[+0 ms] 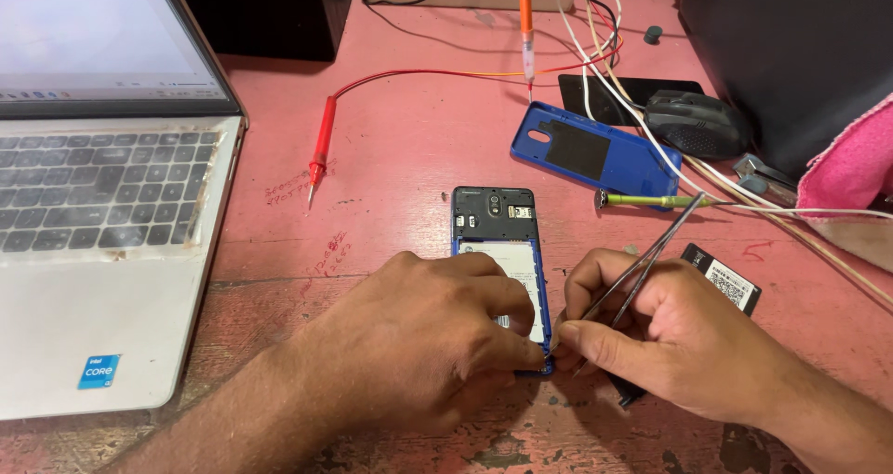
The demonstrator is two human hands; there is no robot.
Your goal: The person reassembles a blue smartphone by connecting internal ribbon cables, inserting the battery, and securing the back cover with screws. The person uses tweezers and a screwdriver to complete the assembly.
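- The left hand (423, 334) is laid palm down over the lower half of the blue, back-opened smartphone (498, 241), fingers curled and pressed together, the fingertips held against the phone's right edge near its bottom corner.
- The right hand (665, 330) is closed in a pinch around the thin metal tweezers (642, 265), thumb and forefinger squeezed on the shafts; the tips are brought to the phone's lower right edge, just beside the left fingertips, and the handle end is angled up and away to the right.
- The phone is kept flat on the worn pink wooden table (400, 158), its upper half with the camera and card slots left uncovered beyond the left knuckles.
- A small black rectangular part with a white label (722, 280) is seen just beyond the right hand, touching nothing.
- Farther out from the right hand, the blue plastic back cover (595, 153) is lying inside up, with a yellow-green-handled tool (646, 200) against its near edge and a black computer mouse (693, 122) behind it among white cables.
- Beyond the left hand, open tabletop is left up to a red test probe (322, 144) and its lead.
- To the outer side of the left forearm, the silver laptop (102, 279) is placed, its edge near the arm.
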